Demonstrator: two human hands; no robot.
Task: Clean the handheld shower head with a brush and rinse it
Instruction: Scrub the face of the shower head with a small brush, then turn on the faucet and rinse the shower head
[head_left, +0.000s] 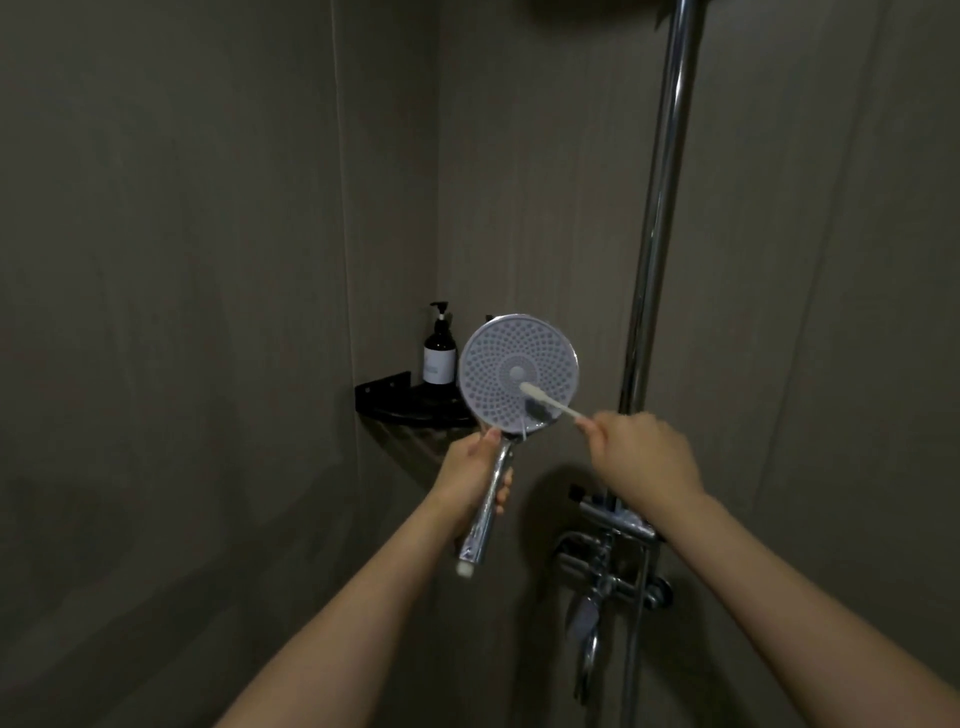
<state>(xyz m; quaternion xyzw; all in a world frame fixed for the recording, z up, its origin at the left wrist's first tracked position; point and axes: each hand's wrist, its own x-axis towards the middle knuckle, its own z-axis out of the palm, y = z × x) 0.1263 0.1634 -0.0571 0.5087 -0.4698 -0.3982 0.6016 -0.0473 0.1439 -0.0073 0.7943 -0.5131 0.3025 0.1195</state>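
The handheld shower head (506, 364) has a round pale face full of nozzle holes, turned toward me, and a chrome handle pointing down. My left hand (475, 475) grips that handle just below the face. My right hand (641, 449) pinches the white handle of a small brush (545, 399). The brush head lies on the face just right of and below its centre. No hose shows at the handle's white lower end.
A chrome riser pipe (660, 208) runs up the right wall, with the mixer valve and spout (605, 566) below my right arm. A black corner shelf (410, 405) carries a dark pump bottle (440, 353) behind the shower head. Grey tiled walls surround.
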